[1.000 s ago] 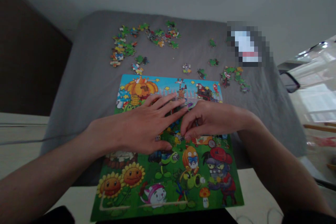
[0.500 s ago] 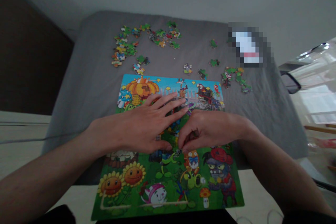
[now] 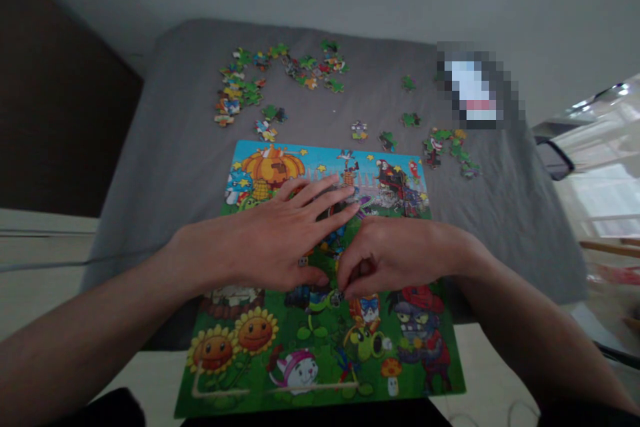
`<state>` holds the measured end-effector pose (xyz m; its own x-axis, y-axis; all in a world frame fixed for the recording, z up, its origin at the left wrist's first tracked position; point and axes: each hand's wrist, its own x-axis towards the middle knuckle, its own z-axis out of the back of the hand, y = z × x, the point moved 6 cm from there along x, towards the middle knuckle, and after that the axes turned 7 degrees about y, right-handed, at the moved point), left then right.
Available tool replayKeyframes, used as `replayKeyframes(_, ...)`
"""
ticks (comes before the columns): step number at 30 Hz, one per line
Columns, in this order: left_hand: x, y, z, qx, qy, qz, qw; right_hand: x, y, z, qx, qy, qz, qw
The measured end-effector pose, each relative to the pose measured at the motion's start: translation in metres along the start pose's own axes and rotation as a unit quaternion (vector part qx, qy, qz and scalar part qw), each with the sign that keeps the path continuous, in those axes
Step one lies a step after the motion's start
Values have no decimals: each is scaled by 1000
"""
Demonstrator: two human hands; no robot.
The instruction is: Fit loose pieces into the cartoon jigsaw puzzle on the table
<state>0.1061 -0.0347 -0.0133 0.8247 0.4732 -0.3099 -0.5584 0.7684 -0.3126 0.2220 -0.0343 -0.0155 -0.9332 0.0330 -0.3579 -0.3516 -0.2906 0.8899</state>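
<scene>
A colourful jigsaw puzzle board [image 3: 320,373] with cartoon plants and monsters lies at the near edge of the grey-covered table. My left hand [image 3: 280,233] rests flat across its middle, fingers spread toward the right. Close beside its thumb, my right hand [image 3: 380,257] is closed in a pinch, its fingertips low over the board. A small puzzle piece [image 3: 337,297] with dark and grey patches shows at those fingertips, partly covered by them. Both hands hide much of the picture's centre.
Loose puzzle pieces [image 3: 250,92] lie in a curved cluster at the back left. More pieces [image 3: 434,147] sit right of the board, with a few single ones [image 3: 359,130] just behind it. A pixelated phone-like object [image 3: 475,90] lies at the table's back right.
My right hand has shifted slightly down and left, and the piece at its fingertips has turned or settled a little. My left hand stays in place.
</scene>
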Motion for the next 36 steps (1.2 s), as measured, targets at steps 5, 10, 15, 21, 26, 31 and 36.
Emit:
replayKeyframes(5, 0, -1, 1, -5, 2, -1, 1000, -1, 1, 2, 9, -2, 15, 1000)
replayKeyframes(10, 1, -1, 1, -5, 0, -2, 1000, -1, 4, -2, 33, 22, 26, 999)
replayKeyframes(15, 1, 0, 0, -13, -3, 0, 1000, 2, 4, -5, 19, 22, 12, 1000)
replayKeyframes(21, 0, -1, 1, -12, -5, -2, 1000, 3, 5, -6, -16, 17, 2, 1000)
replayKeyframes(26, 0, -1, 2, -17, -11, -3, 1000, 4, 7, -8, -53, 20, -4, 998)
replayKeyframes(31, 0, -1, 2, -20, -12, -10, 1000, 6, 3, -11, -80, 17, -35, 996)
replayKeyframes(36, 1, -1, 3, -23, -24, -17, 999, 5, 0, -8, -107, -7, -89, 990)
